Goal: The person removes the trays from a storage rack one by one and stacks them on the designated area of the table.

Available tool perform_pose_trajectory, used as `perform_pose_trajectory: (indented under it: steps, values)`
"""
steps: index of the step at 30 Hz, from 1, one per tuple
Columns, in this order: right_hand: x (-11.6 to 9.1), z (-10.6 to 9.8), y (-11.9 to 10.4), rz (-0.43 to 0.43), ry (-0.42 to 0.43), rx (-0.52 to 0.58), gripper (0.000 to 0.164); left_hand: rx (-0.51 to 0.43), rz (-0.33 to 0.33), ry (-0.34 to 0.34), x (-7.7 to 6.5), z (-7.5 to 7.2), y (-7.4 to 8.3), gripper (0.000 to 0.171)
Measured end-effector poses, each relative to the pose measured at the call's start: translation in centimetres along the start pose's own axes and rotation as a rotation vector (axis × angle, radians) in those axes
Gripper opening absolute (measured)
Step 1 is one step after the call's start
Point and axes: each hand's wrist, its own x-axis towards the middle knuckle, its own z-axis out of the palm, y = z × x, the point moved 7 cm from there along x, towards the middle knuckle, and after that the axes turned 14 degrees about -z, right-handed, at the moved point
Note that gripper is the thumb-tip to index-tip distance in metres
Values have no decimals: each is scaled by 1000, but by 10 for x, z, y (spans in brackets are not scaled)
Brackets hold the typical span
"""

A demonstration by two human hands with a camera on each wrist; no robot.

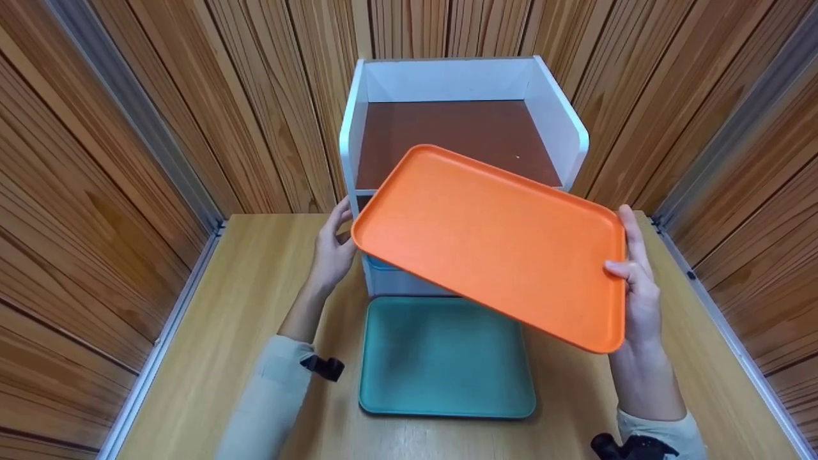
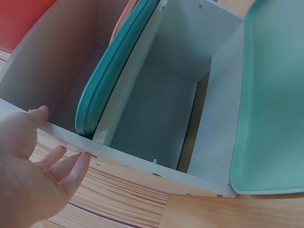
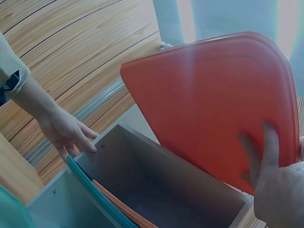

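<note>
My right hand (image 1: 641,297) grips the short right edge of an orange tray (image 1: 498,243), thumb on the upper face and fingers underneath. The tray hangs tilted in front of a white shelf unit (image 1: 559,118), covering much of its front. My left hand (image 1: 333,249) holds the left side panel of the unit, thumb inside the front edge and fingertips outside, as the left wrist view shows. Inside the middle compartment, a teal tray (image 2: 111,71) lies on the shelf board with an orange tray (image 3: 124,207) on top. A green tray (image 1: 447,358) lies flat on the table before the unit.
The unit's top level has a brown floor (image 1: 447,124) with raised sides. Below the trays' board is a lower compartment (image 2: 152,114). Wood-panelled walls (image 1: 83,191) with metal rails enclose the wooden table (image 1: 249,281) on the left, back and right.
</note>
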Motion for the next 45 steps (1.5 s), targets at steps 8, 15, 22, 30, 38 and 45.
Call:
perform_pose_trajectory:
  steps: [8,15,22,30,38,45]
  values:
    - [-4,-2,4,80,-32,161,71,-22,16,-18,0,0,1,71]
    - [-8,3,8,165,-88,334,74,-36,13,-42,-2,1,1,74]
    - [-10,8,10,222,-170,412,73,-49,9,-44,-2,1,-1,69]
    - [-11,7,16,260,-222,433,74,-54,4,-28,-3,1,0,66]
    - [-15,4,22,299,-271,482,74,-41,-21,2,1,0,-2,68]
    - [-19,-5,25,293,-287,447,74,-52,-32,-3,2,-1,-3,68]
